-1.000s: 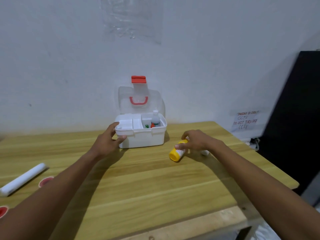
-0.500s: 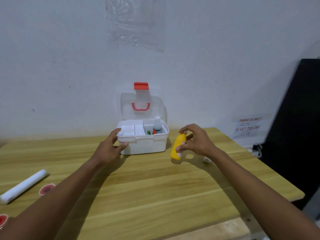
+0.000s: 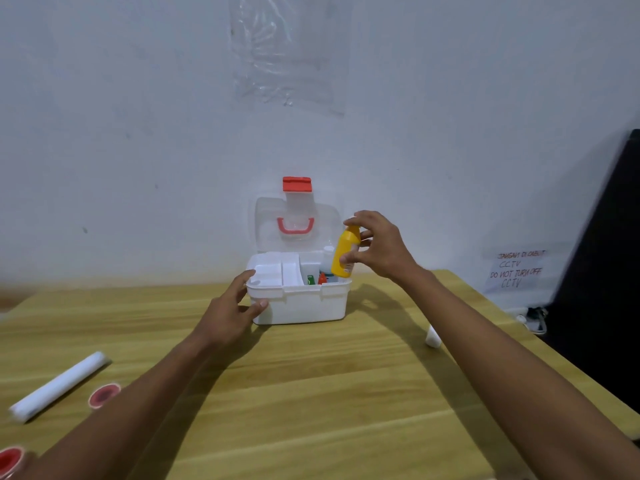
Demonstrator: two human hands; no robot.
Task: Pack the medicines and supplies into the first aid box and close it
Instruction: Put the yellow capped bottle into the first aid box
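Nearest the camera, two bare forearms are reaching forward over a wooden table [image 3: 311, 393]. At the near left edge, a white roll [image 3: 59, 386], perhaps a bandage, is lying on its side, well apart from the box, with round red-and-white items [image 3: 104, 395] just beside it; these look like supplies waiting to be packed, though what they are is hard to tell.

Further in, the left hand [image 3: 230, 306] is resting against the left front corner of the first aid box [image 3: 301, 304], fingers spread and partly curled around the rim and wall, thumb pressing the front face. It is gripping nothing else; it appears to be bracing the light plastic box so it will not slide while things go in.

On the right, a small white object [image 3: 433, 337] is lying on the table, partly hidden by the right forearm.

Beyond that, the right hand [image 3: 377, 249] is holding a yellow bottle [image 3: 343, 254] upright, fingertips pinching its cap and body, directly over the box's right compartment. Keeping it upright probably lets it slot in beside the clear bottle [image 3: 327, 261] already standing there, near small green and red items.

Farthest back, the clear lid [image 3: 294, 223], with its red handle and red latch [image 3: 296, 184], is standing open against the wall, leaving the opening free.
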